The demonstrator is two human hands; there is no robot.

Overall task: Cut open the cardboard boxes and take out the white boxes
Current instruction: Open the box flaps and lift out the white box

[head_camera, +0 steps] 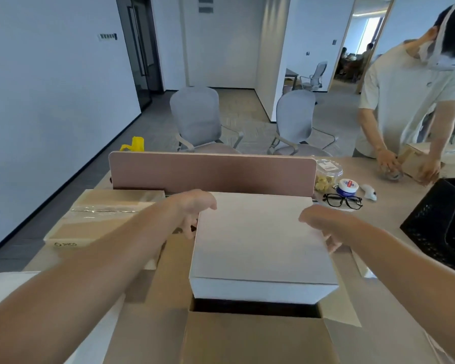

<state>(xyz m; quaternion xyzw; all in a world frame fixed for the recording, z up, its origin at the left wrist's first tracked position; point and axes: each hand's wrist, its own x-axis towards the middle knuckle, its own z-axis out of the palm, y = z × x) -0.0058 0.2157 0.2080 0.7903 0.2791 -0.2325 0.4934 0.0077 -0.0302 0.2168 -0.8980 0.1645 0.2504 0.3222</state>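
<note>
An office room with white walls and a grey floor holds a light wooden worktop (378, 219), backed by a pink divider panel (210, 172). Two grey chairs (197, 116) stand beyond the panel. At the near middle of the worktop sits an open cardboard box (258, 337), its flaps folded outward. A white box (260, 243) sticks up out of its opening, tilted so that the top faces the camera, with a dark gap showing below its near edge. The left hand (195, 208) grips the white box at its far left side, fingers curled down over the edge. The right hand (323, 224) holds the right side, fingers curled round that edge. To the left lies a sealed cardboard box (100, 219), clear tape running across its top. On the right, black glasses (342, 200) lie near a blue-and-white jar (348, 186) and a clear tub (327, 173). A black crate (441, 227) sits at the right edge. At the far right another person (410, 101) has both hands on a smaller cardboard box (415, 158).
</note>
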